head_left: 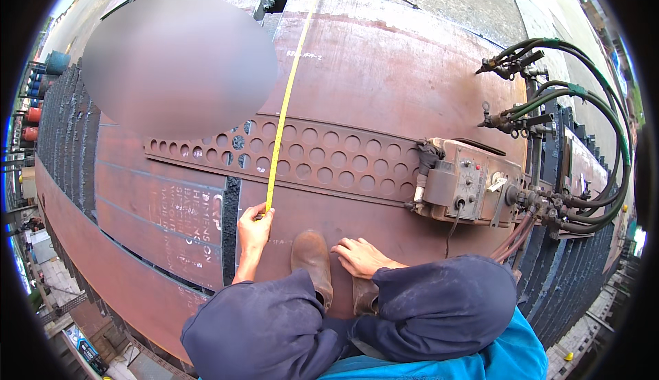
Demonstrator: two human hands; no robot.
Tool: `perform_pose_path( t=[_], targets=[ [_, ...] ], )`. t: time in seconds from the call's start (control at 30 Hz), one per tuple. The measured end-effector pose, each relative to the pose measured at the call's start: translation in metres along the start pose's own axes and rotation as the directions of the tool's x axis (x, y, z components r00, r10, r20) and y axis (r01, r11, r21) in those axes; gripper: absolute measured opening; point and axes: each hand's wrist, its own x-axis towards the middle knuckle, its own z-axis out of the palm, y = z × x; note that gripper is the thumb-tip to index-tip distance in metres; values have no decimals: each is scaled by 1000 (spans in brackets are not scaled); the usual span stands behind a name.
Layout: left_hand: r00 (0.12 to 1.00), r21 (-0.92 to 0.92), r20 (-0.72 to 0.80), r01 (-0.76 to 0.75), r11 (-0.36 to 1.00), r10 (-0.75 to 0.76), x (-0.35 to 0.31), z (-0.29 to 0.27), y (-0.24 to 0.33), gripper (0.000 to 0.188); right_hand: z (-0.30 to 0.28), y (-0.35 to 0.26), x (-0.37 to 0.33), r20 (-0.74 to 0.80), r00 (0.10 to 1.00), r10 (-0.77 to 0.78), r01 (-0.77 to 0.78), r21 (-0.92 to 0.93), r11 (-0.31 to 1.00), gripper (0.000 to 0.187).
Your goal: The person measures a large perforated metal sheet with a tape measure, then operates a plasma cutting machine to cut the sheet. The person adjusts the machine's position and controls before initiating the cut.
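My left hand [255, 230] pinches the near end of a yellow tape measure [283, 116]. The tape runs straight away across the rusty steel plate [405, 50] and over a perforated metal track [322, 157] to the plate's far edge. My right hand [362, 256] hangs low over the plate beside my brown boots [313, 260], fingers loosely stretched and holding nothing. On the right end of the track sits a box-shaped cutting machine [467, 184] with knobs and a small lever on its panel.
Hoses [596, 129] loop from the machine's torches [518, 119] at the right. A dark gap [232, 236] divides the plates left of my left hand. Ridged support slats [65, 126] stand at the far left. A blurred oval covers the upper left.
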Motion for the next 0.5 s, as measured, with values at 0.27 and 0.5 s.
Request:
perform_pose_path(
  t=[0.27, 0.5],
  targets=[
    [1000, 39, 29, -12, 999, 11, 8, -3, 4, 31, 12, 7, 4, 28, 999, 32, -31, -50, 998, 29],
    [997, 60, 57, 53, 997, -56, 12, 0, 3, 30, 14, 9, 10, 31, 995, 95, -94, -37, 995, 26]
  ],
)
